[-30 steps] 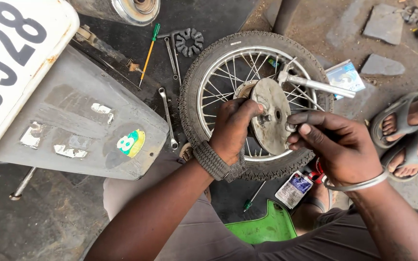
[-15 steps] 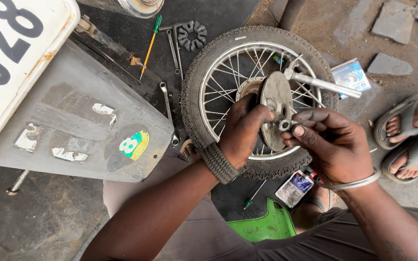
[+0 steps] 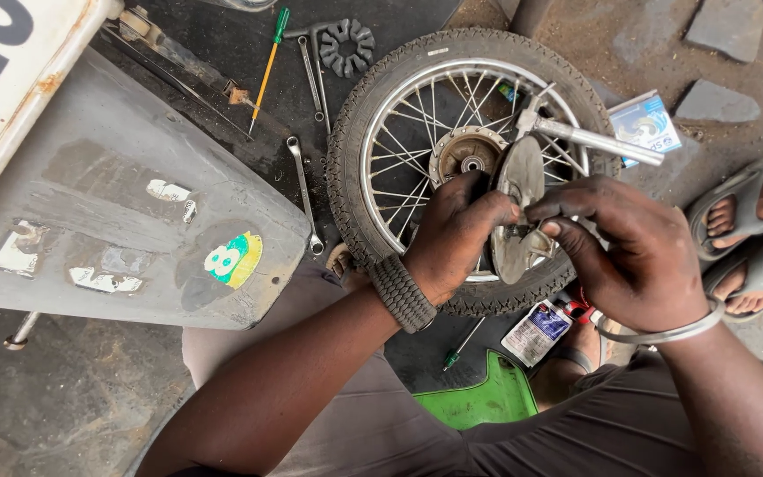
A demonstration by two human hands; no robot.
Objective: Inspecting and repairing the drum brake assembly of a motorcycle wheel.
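Grey panel point(image 3: 134, 194): flat, scuffed sheet at far left, dull and stained, with a round green-and-yellow sticker; it lies over the dark floor.
Spanner point(image 3: 302, 194): slim bright steel, lying on the floor just beside the tyre, close enough to reach.
Screwdriver point(image 3: 268, 53): green handle, thin shaft, lying above the panel's edge.
Rubber damper point(image 3: 351, 46): black toothed ring, apart from the wheel, near the top.
Wheel point(image 3: 479, 168): spoked, lying flat on the floor, knobbly black tyre, shiny rim, rusty hub open at centre.
Left hand point(image 3: 457, 238): clamped on the near edge of the brake plate, steadying it; woven band on the wrist.
Brake plate point(image 3: 514, 212): round grey metal disc, held on edge over the wheel's spokes between both hands, its lever arm pointing right.
Right hand point(image 3: 629, 252): fingers pinched together on a small fitting at the plate's face; metal bangle on the wrist.
Sandalled feet point(image 3: 752, 247): another person's, at the right edge.
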